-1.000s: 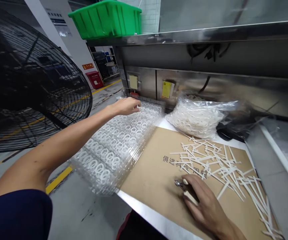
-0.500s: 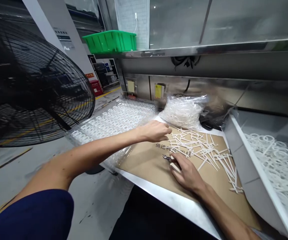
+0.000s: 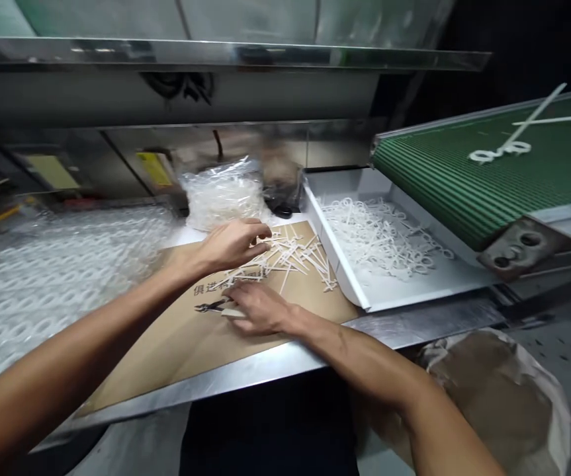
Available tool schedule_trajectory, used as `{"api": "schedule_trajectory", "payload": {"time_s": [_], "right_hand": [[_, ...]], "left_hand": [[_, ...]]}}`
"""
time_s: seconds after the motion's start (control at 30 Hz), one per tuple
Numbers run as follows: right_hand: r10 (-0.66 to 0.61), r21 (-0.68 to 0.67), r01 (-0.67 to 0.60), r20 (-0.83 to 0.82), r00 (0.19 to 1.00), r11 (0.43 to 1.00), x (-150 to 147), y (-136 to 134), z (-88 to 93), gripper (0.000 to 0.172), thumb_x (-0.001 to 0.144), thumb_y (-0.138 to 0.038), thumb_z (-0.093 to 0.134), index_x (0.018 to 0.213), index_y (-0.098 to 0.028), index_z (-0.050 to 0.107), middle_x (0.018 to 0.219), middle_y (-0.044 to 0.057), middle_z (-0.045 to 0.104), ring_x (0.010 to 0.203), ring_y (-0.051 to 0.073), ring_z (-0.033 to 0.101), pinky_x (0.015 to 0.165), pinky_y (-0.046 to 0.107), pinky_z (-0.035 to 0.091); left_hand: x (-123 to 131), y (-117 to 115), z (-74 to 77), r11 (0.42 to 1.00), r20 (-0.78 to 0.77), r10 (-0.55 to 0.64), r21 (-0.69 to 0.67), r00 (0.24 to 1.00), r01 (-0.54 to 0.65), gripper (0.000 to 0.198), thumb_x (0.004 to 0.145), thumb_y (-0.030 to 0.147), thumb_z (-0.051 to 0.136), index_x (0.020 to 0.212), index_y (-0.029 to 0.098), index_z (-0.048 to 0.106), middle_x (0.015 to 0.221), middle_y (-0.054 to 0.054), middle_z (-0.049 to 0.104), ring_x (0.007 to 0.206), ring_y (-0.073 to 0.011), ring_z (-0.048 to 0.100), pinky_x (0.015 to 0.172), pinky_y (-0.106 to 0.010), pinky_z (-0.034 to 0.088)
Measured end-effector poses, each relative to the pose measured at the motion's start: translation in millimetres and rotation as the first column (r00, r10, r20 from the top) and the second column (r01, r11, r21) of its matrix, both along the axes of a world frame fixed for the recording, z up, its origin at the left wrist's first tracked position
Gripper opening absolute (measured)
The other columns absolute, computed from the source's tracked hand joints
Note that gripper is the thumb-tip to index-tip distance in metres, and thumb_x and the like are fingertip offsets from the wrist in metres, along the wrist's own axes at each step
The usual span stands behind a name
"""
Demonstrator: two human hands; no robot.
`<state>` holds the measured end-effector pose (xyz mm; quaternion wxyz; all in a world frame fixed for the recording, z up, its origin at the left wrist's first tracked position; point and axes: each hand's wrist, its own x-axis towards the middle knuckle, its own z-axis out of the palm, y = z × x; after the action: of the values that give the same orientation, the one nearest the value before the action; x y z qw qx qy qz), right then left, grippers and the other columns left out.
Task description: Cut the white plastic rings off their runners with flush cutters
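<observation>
My right hand rests low over the cardboard sheet, wrapped round a pair of cutting pliers. Their dark jaws point left, and a pale handle shows below my fingers. My left hand hovers above the sheet, thumb and fingers apart, with nothing visible between them. Just beyond its fingertips lies a loose pile of thin white plastic sprues. Part of the pile and some printed characters on the cardboard are hidden behind my hands.
At right, a white tray holds many white ring parts, below a green conveyor belt carrying ringed pieces. A clear bag of white parts stands behind. Trays of rings lie left. A lined bin sits below right.
My view has swung right, bringing the conveyor and bin into sight and losing the fan. My left hand has moved rightward to the sprue pile, its fingers parted. The pliers stay in my right hand.
</observation>
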<state>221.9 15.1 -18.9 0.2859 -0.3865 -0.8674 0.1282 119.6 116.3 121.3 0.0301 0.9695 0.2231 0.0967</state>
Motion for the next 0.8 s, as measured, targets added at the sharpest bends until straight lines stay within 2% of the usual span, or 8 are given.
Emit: {"api": "schedule_trajectory", "payload": {"time_s": [0.17, 0.27, 0.4, 0.47, 0.53, 0.63, 0.73, 0.8], "right_hand": [[0.042, 0.001, -0.042, 0.008, 0.999, 0.999, -1, -1, 3.2, 0.037, 0.096, -0.033, 0.069, 0.125, -0.015, 0.058, 0.121, 0.015, 0.072, 0.114, 0.030, 0.068, 0.104, 0.044, 0.052], [0.049, -0.019, -0.049, 0.005, 0.999, 0.999, 0, -1, 6.5, 0.033, 0.094, -0.032, 0.071, 0.120, -0.016, 0.060, 0.121, 0.013, 0.072, 0.114, 0.030, 0.068, 0.104, 0.042, 0.052], [0.060, -0.061, -0.060, -0.004, 0.998, 0.996, -1, 2, 8.1, 0.031, 0.091, -0.032, 0.072, 0.117, -0.018, 0.061, 0.131, 0.013, 0.070, 0.126, 0.031, 0.063, 0.106, 0.042, 0.051], [0.070, -0.103, -0.069, 0.009, 0.998, 0.992, -2, 4, 5.1, 0.020, 0.092, -0.034, 0.070, 0.102, -0.018, 0.064, 0.120, 0.012, 0.074, 0.122, 0.033, 0.064, 0.105, 0.043, 0.052], [0.085, -0.164, -0.080, 0.022, 0.996, 0.983, -5, 5, -0.1, 0.018, 0.093, -0.035, 0.066, 0.084, -0.019, 0.063, 0.098, 0.008, 0.077, 0.106, 0.031, 0.069, 0.096, 0.041, 0.055], [0.107, -0.258, -0.102, 0.006, 0.994, 0.961, -8, 7, -7.5, 0.029, 0.095, -0.033, 0.062, 0.069, -0.021, 0.055, 0.072, 0.001, 0.069, 0.082, 0.024, 0.068, 0.082, 0.035, 0.056], [0.110, -0.327, -0.121, -0.052, 0.993, 0.937, -10, 9, -9.0, 0.032, 0.092, -0.033, 0.067, 0.065, -0.021, 0.053, 0.065, -0.003, 0.065, 0.080, 0.022, 0.066, 0.078, 0.031, 0.055], [0.086, -0.370, -0.119, -0.105, 0.991, 0.921, -10, 10, -7.0, 0.033, 0.089, -0.034, 0.071, 0.065, -0.021, 0.053, 0.067, -0.003, 0.066, 0.083, 0.022, 0.066, 0.079, 0.031, 0.055]], "left_hand": [[61, -4, 9.3, 0.994, 0.257, -0.107, 0.039, 0.961, 0.101, 0.028, 0.099, 0.034, 0.055, 0.109, 0.015, 0.073, 0.099, -0.009, 0.073, 0.083, -0.0188, 0.068, 0.079, -0.032, 0.051], [112, -4, 13.8, 0.984, 0.283, -0.179, 0.030, 0.942, 0.178, 0.023, 0.096, 0.029, 0.057, 0.103, 0.014, 0.074, 0.095, -0.008, 0.073, 0.083, -0.0184, 0.067, 0.079, -0.032, 0.051], [183, -9, 5.8, 0.969, 0.024, -0.239, -0.056, 0.971, 0.240, 0.025, 0.094, 0.028, 0.060, 0.108, 0.013, 0.075, 0.101, -0.010, 0.076, 0.088, -0.0201, 0.069, 0.080, -0.032, 0.051], [213, -15, -3.0, 0.960, -0.101, -0.271, -0.094, 0.957, 0.262, 0.026, 0.092, 0.030, 0.065, 0.110, 0.014, 0.076, 0.102, -0.010, 0.077, 0.088, -0.0210, 0.070, 0.076, -0.032, 0.050], [238, -24, -12.1, 0.954, -0.159, -0.293, -0.114, 0.943, 0.278, 0.029, 0.088, 0.031, 0.071, 0.113, 0.016, 0.076, 0.102, -0.010, 0.078, 0.088, -0.0220, 0.070, 0.071, -0.031, 0.048], [260, -39, -21.0, 0.941, -0.214, -0.333, -0.130, 0.918, 0.311, 0.034, 0.083, 0.029, 0.076, 0.116, 0.019, 0.076, 0.101, -0.009, 0.077, 0.086, -0.0220, 0.070, 0.065, -0.030, 0.044], [269, -47, -21.1, 0.917, -0.232, -0.397, -0.142, 0.888, 0.373, 0.018, 0.080, 0.018, 0.072, 0.097, 0.020, 0.078, 0.092, -0.006, 0.076, 0.080, -0.0194, 0.068, 0.062, -0.028, 0.042], [271, -44, -17.5, 0.895, -0.219, -0.445, -0.150, 0.868, 0.420, 0.015, 0.079, 0.012, 0.068, 0.090, 0.019, 0.077, 0.090, -0.004, 0.076, 0.079, -0.0180, 0.068, 0.065, -0.028, 0.044]]}}
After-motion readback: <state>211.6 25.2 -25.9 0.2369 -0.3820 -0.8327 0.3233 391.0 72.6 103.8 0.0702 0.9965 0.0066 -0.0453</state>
